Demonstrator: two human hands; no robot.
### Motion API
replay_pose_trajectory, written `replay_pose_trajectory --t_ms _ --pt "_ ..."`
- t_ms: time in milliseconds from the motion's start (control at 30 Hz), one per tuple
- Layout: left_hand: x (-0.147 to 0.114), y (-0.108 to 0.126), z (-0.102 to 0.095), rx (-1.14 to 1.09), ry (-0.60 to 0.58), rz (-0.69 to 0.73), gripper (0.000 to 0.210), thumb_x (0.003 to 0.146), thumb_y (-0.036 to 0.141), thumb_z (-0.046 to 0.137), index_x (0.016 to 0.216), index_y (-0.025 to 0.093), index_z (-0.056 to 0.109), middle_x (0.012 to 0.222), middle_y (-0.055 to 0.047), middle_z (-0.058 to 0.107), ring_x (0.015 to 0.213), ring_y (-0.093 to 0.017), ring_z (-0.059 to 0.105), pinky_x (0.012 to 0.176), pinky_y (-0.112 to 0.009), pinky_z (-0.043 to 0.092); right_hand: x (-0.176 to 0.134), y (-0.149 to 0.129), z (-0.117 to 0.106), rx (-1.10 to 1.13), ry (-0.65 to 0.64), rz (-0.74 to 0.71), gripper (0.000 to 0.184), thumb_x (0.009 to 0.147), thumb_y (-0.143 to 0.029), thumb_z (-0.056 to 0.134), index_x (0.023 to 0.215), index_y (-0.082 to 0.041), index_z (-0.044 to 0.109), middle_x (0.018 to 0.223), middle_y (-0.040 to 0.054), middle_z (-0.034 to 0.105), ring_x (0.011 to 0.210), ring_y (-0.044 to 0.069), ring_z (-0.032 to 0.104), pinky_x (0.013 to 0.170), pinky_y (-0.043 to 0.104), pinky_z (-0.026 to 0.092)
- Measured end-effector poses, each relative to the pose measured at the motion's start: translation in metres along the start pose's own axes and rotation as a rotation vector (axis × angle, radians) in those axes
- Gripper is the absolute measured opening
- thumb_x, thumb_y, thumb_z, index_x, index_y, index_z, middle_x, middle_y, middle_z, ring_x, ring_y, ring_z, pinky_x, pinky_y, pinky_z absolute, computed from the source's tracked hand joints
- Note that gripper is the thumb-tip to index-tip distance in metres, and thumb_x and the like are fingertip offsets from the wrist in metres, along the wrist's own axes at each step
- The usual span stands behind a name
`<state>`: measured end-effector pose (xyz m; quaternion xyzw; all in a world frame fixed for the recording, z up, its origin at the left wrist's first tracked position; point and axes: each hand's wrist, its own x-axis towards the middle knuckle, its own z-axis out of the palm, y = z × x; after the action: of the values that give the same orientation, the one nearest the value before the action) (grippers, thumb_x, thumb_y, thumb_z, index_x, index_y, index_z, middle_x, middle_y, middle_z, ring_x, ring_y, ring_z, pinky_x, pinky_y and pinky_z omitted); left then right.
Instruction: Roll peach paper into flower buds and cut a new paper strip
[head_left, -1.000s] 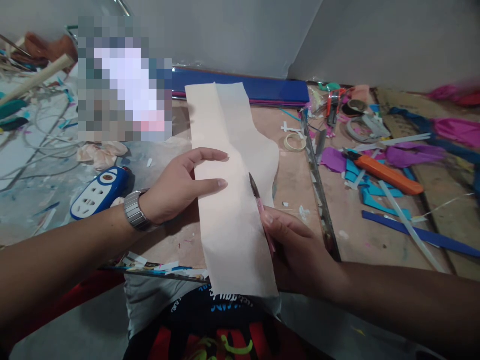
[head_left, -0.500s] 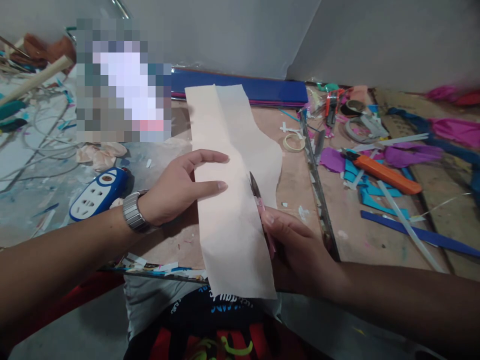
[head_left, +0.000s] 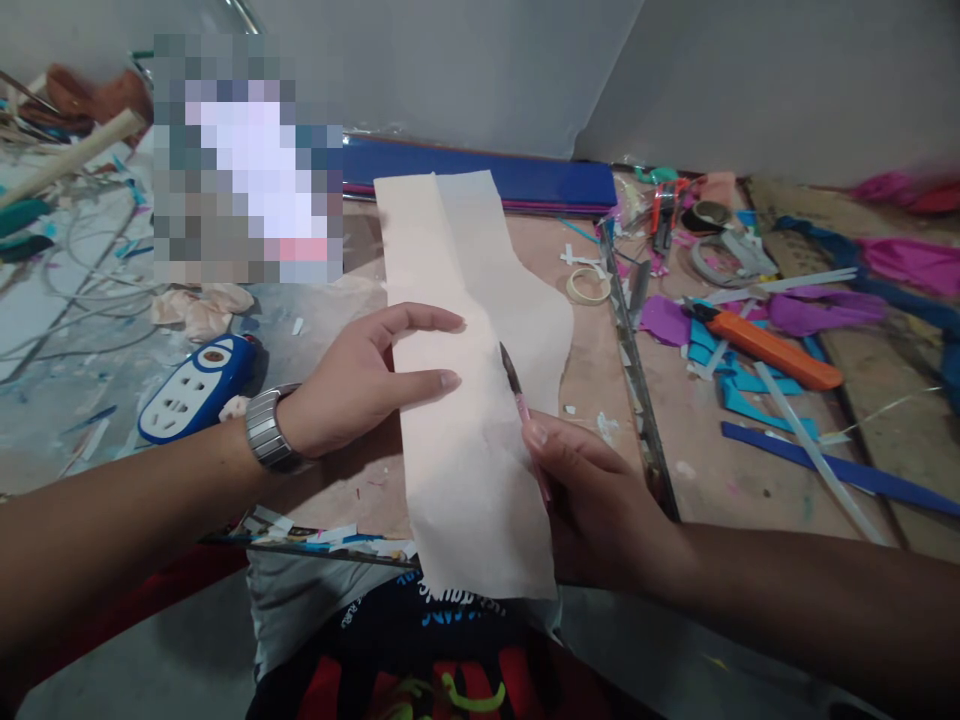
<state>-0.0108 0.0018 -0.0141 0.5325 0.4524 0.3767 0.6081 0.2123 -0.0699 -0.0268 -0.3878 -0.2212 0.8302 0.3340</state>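
Observation:
A long pale peach paper sheet (head_left: 480, 460) lies over the work board and hangs past its front edge, with a cut running through its right side. My left hand (head_left: 375, 365), with a metal watch above the wrist, holds the sheet at its left edge. Thumb and index finger rest on top, slightly apart; the other fingers are hidden. In my right hand (head_left: 585, 470) are scissors (head_left: 515, 375) with pink handles, pointing away from me at the cut. The blades look nearly closed, and part of the handles is hidden by hand and paper.
A blue-white power strip (head_left: 199, 390) lies left. Behind the sheet is a blue stack (head_left: 480, 170). To the right are a tape roll (head_left: 589, 285), orange-handled pliers (head_left: 776, 345), glue sticks (head_left: 817, 450) and coloured scraps. A blurred patch covers the upper left.
The sheet and my left hand have shifted slightly to the right. The scissor blades have stayed at the cut, and my right hand has barely moved.

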Motion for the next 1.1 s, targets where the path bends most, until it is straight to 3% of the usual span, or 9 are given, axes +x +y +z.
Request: replay_pose_trajectory --t_ms 367,567,733,900,1100 --pt "-0.002 0.0 0.001 -0.02 0.003 -0.018 0.048 0.076 0.026 0.087 0.121 0.02 0.069 0.124 -0.008 0.072 0.1 -0.023 0.071 0.082 -0.034 0.06 -0.001 -0.004 0.006 -0.023 0.024 -0.004 0.029 0.089 -0.048 0.076 0.089 -0.023 0.063 0.061 -0.007 0.047 0.051 0.009 0.036 0.048 0.022 0.03" --pt "0.004 -0.002 0.003 -0.188 0.079 -0.076 0.033 0.087 0.028 0.077 0.118 0.021 0.068 0.111 -0.005 0.074 0.088 -0.017 0.07 0.078 -0.03 0.058 -0.001 -0.001 0.004 -0.01 0.006 0.003 0.035 0.089 -0.049 0.076 0.078 -0.021 0.058 0.058 -0.0071 0.046 0.048 0.008 0.036 0.045 0.022 0.027" --pt "0.008 0.0 0.002 -0.294 0.105 -0.131 0.048 0.076 0.016 0.084 0.12 0.019 0.065 0.115 -0.006 0.074 0.088 -0.016 0.071 0.081 -0.032 0.06 -0.001 -0.001 0.006 -0.023 0.032 -0.016 0.04 0.086 -0.051 0.08 0.073 -0.021 0.055 0.056 -0.0066 0.046 0.047 0.008 0.034 0.043 0.021 0.026" --pt "0.005 -0.001 -0.001 -0.204 0.044 -0.086 0.051 0.074 0.019 0.087 0.121 0.019 0.067 0.122 -0.009 0.073 0.096 -0.021 0.072 0.084 -0.036 0.061 -0.002 -0.002 0.009 -0.055 0.068 -0.023 0.034 0.083 -0.054 0.081 0.09 -0.022 0.068 0.06 -0.0055 0.053 0.048 0.009 0.04 0.046 0.022 0.038" --pt "0.002 -0.003 -0.003 -0.087 -0.002 -0.023 0.049 0.076 0.027 0.088 0.121 0.021 0.071 0.128 -0.01 0.072 0.106 -0.024 0.071 0.087 -0.037 0.061 -0.001 -0.005 0.007 -0.039 0.045 -0.044 0.026 0.084 -0.047 0.081 0.094 -0.025 0.074 0.077 0.0006 0.069 0.061 0.015 0.058 0.057 0.027 0.05"
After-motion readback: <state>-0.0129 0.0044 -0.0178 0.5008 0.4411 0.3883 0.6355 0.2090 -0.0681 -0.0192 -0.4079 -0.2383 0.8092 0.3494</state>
